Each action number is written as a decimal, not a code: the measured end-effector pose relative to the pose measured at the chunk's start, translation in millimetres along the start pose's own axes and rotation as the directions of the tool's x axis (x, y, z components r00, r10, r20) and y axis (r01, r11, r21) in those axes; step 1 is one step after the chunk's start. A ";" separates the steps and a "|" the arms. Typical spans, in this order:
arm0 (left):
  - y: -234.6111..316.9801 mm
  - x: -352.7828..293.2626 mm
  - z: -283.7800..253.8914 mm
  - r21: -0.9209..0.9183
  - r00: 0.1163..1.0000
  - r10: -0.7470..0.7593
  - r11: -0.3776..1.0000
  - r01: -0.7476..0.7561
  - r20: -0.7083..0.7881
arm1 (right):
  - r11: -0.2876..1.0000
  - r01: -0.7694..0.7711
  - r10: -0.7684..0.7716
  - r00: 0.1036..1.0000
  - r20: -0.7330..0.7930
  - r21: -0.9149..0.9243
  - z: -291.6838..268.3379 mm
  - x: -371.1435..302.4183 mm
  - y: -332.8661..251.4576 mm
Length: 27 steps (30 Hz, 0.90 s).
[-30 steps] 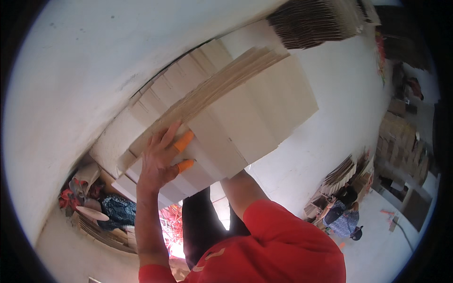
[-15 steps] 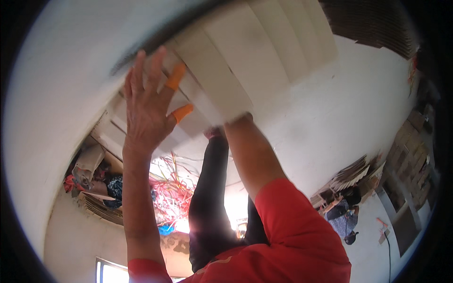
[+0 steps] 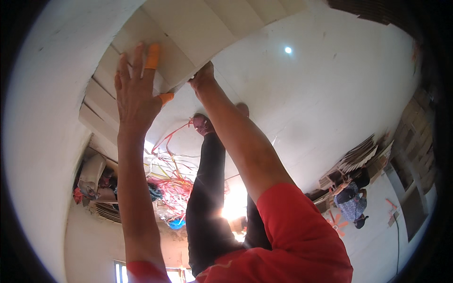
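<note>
Pale cardboard sheets [image 3: 188,23], flat and overlapping in long strips, extend across the upper left. My left hand [image 3: 137,96] lies over them with its fingers stretched out and apart. Orange finger covers [image 3: 152,56] show on its thumb and one finger. At the near right edge of the sheets is my right hand [image 3: 204,76], closed on that edge; the sheet hides part of its fingers.
Tangled red, pink and yellow strapping strips [image 3: 177,191] lie left of my legs. Bags and boxes [image 3: 92,177] stand at the left wall. Stacked cardboard [image 3: 358,153] and another person [image 3: 351,203] are off to the right, near an orange fan [image 3: 336,224].
Both hands and the cardboard sheets have shifted up and left in view. My right hand, largely hidden before, now shows at the sheets' edge. My left hand stays spread.
</note>
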<state>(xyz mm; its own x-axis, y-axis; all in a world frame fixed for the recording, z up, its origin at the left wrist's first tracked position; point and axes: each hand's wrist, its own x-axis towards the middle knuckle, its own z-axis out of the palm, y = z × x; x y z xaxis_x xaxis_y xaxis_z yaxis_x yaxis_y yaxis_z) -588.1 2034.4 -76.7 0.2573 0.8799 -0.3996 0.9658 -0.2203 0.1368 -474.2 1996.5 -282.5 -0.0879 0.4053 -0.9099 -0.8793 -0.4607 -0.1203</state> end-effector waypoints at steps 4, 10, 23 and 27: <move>0.1 1.2 19.8 0.058 0.992 0.035 0.998 -0.028 -0.123 | 0.984 -0.179 0.180 0.980 0.085 -0.026 -35.7 1.8 -13.0; -2.2 -1.1 5.8 -0.081 0.996 0.054 0.995 -0.060 -0.076 | 0.994 -0.078 0.095 0.961 -0.261 0.073 -33.5 6.0 27.6; -11.2 -8.1 6.3 -0.080 0.984 0.165 0.982 -0.169 -0.064 | 0.986 -0.086 0.097 0.993 0.070 -0.144 -56.8 -35.4 -14.9; -6.8 -11.0 -16.2 -0.106 0.985 0.168 0.981 -0.165 0.028 | 0.988 -0.095 0.098 0.995 0.020 -0.119 -88.7 -122.0 -46.5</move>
<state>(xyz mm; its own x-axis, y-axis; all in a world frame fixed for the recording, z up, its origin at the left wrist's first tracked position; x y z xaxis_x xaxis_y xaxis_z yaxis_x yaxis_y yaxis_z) -598.1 2033.0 -58.6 0.4171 0.8182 -0.3958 0.9013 -0.3164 0.2958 -381.1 1898.4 -201.0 -0.1832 0.3738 -0.9092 -0.8050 -0.5880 -0.0795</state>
